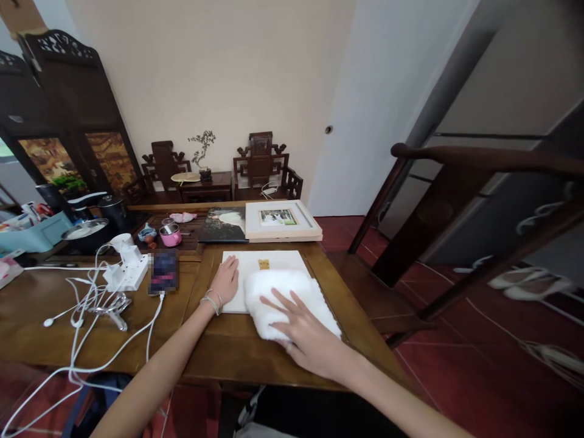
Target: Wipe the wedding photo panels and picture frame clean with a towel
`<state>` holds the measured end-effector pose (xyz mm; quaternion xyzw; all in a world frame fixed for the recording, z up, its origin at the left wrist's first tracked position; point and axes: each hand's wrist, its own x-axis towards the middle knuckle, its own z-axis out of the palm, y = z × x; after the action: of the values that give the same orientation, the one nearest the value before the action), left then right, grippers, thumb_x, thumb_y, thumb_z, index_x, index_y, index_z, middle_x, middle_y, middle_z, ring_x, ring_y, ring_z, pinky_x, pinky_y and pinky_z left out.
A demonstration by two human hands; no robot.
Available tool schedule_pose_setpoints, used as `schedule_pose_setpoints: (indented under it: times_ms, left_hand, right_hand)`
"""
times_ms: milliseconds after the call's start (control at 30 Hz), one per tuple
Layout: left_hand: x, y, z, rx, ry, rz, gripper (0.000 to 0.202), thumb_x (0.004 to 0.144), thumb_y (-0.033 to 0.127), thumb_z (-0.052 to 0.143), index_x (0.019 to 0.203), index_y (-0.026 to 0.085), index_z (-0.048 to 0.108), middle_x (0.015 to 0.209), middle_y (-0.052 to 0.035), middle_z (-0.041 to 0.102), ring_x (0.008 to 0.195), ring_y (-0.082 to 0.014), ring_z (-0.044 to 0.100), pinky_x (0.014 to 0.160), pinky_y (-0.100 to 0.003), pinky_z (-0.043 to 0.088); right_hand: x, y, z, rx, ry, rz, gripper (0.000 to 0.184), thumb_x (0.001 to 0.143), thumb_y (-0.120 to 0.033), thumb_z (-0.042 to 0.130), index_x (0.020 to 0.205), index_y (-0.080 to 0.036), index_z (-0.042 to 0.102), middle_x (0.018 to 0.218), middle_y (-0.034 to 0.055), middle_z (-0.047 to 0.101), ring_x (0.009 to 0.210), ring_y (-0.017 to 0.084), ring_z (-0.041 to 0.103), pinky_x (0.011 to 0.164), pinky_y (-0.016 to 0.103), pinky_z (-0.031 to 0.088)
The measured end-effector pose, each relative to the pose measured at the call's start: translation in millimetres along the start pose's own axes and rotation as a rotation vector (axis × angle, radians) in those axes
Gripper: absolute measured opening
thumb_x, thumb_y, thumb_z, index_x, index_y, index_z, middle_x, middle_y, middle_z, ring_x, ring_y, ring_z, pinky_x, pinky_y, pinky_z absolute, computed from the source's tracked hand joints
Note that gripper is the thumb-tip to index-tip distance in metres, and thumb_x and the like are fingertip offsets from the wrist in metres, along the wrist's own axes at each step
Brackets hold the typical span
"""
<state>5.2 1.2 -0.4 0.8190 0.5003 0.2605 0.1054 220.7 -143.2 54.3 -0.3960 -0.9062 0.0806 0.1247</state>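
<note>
A white flat panel (274, 264) with a small yellow mark lies face down on the wooden table (228, 347). My left hand (225, 281) rests flat on the panel's left edge, fingers together and stretched out, a bracelet on the wrist. My right hand (303, 331) lies spread on a white fluffy cloth (292, 292) that covers the panel's near right part.
A framed picture (280, 219) and a dark print (223, 224) lie at the table's far side. A phone (163, 272), a white power strip (128, 271) and tangled white cables (86, 304) are to the left. A dark wooden chair (456, 207) stands at right.
</note>
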Motion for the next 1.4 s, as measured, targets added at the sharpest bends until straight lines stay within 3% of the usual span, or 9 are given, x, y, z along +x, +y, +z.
schedule_pose_setpoints:
  times_ms: [133,333,433,533,800,933,1200,1300,1400]
  left_hand:
    - [-0.1,0.2,-1.8,0.022,-0.03,0.009,0.043,0.091,0.019,0.029,0.129,0.008,0.045,0.142,-0.017,0.038,0.135,-0.025,0.029,0.11,-0.048,0.023]
    - [0.3,-2.5,-1.7,0.05,-0.06,0.031,0.044,0.093,0.022,0.028,0.132,0.007,0.042,0.144,-0.0174,0.035,0.136,-0.0248,0.026,0.111,-0.047,0.021]
    - [0.3,-3.7,-0.2,0.049,-0.052,0.037,0.044,0.093,0.022,0.028,0.132,0.008,0.041,0.144,-0.0168,0.035,0.137,-0.0248,0.026,0.111,-0.048,0.021]
    - [0.3,-3.8,1.5,0.05,-0.04,0.043,0.044,0.093,0.021,0.027,0.132,0.008,0.041,0.143,-0.0175,0.036,0.136,-0.0249,0.027,0.111,-0.049,0.022]
    - [-0.5,-4.4,1.9,0.046,-0.038,0.041,0.044,0.09,0.017,0.028,0.131,0.007,0.042,0.142,-0.0181,0.037,0.135,-0.0252,0.029,0.11,-0.049,0.024]
    - [0.2,-6.9,2.9,0.048,-0.031,0.059,0.044,0.09,0.017,0.028,0.131,0.009,0.042,0.143,-0.0177,0.036,0.136,-0.0246,0.028,0.11,-0.049,0.023]
    - [1.0,-6.5,0.0,0.004,-0.041,0.084,0.045,0.09,0.016,0.03,0.134,0.013,0.039,0.143,-0.0155,0.036,0.136,-0.0242,0.027,0.111,-0.05,0.021]
    - [0.5,-4.1,-1.1,0.007,-0.045,0.062,0.045,0.09,0.016,0.029,0.134,0.011,0.04,0.144,-0.0164,0.035,0.136,-0.0246,0.027,0.111,-0.049,0.021]
    - [-0.3,-3.0,-0.4,0.01,-0.038,0.053,0.045,0.09,0.017,0.03,0.134,0.012,0.04,0.144,-0.0153,0.035,0.136,-0.0239,0.027,0.111,-0.049,0.022]
  right_hand:
    - [3.5,9.1,-6.0,0.021,-0.016,-0.043,0.027,0.082,-0.016,0.047,0.101,-0.021,0.065,0.146,0.0043,0.034,0.138,0.029,0.014,0.108,0.057,0.017]
    - [75.8,59.2,-4.5,-0.058,0.06,0.035,0.032,0.09,-0.028,0.042,0.114,-0.021,0.061,0.144,0.0081,0.038,0.137,0.031,0.018,0.104,0.059,0.021]
    - [96.2,66.8,1.6,-0.12,0.083,0.091,0.033,0.089,-0.029,0.044,0.116,-0.021,0.061,0.143,0.0089,0.04,0.137,0.031,0.018,0.104,0.061,0.019]
    - [86.1,53.9,7.2,-0.135,0.086,0.066,0.032,0.088,-0.026,0.044,0.115,-0.021,0.062,0.142,0.0091,0.041,0.137,0.031,0.018,0.105,0.061,0.015]
    - [10.9,-7.3,9.7,-0.085,0.026,-0.063,0.028,0.082,-0.021,0.049,0.104,-0.022,0.066,0.144,0.0061,0.039,0.138,0.03,0.015,0.109,0.059,0.008]
    - [29.8,-0.2,6.6,-0.074,0.029,0.0,0.031,0.084,-0.022,0.047,0.109,-0.024,0.064,0.14,0.0064,0.043,0.136,0.03,0.021,0.107,0.059,0.014]
    - [110.8,54.0,1.5,-0.175,0.057,0.102,0.032,0.089,-0.029,0.045,0.115,-0.019,0.061,0.14,0.0118,0.042,0.135,0.031,0.023,0.104,0.061,0.016]
    - [106.9,54.5,3.3,-0.179,0.06,0.065,0.033,0.088,-0.027,0.044,0.116,-0.018,0.06,0.141,0.0134,0.041,0.136,0.03,0.021,0.104,0.061,0.015]
    - [79.4,38.1,5.0,-0.151,0.041,0.009,0.033,0.087,-0.024,0.045,0.114,-0.019,0.061,0.142,0.0127,0.039,0.137,0.029,0.02,0.106,0.06,0.013]
